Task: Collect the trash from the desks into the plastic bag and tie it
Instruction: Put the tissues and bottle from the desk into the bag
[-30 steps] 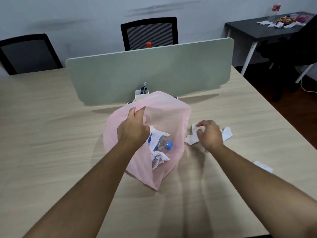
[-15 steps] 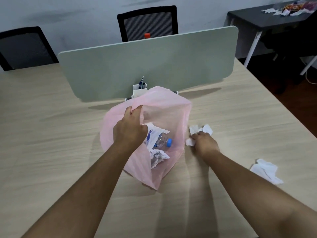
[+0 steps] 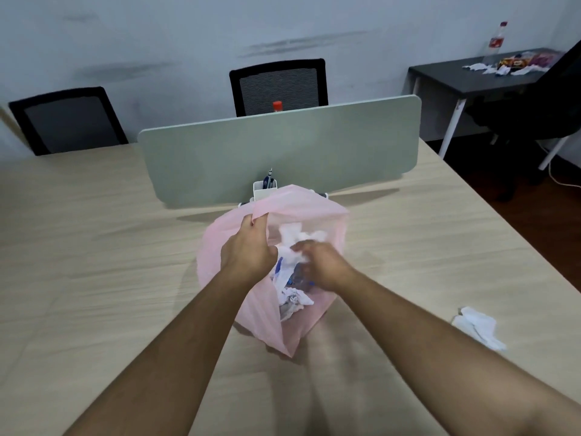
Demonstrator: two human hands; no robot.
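Observation:
A pink plastic bag [image 3: 220, 256] stands open on the wooden desk [image 3: 94, 278]. My left hand [image 3: 248, 250] pinches its near left rim and holds the mouth up. My right hand [image 3: 323, 265] is inside the mouth, closed on white crumpled paper [image 3: 295, 237]. Deeper in the bag lie more crumpled tissues [image 3: 295, 302] and a clear bottle with a blue cap, partly hidden by my right hand. Another white crumpled tissue [image 3: 478, 327] lies on the desk at the right.
A grey-green divider panel [image 3: 283, 152] stands behind the bag, with a white pen holder [image 3: 264, 190] at its foot. Two black chairs [image 3: 279, 86] sit beyond. A dark side table [image 3: 471, 73] at the back right carries a bottle [image 3: 496, 42], wrappers and tissues.
My right hand gathered the white paper from the desk to the right of the bag and carried it left into the bag's mouth. My left hand kept its hold on the rim.

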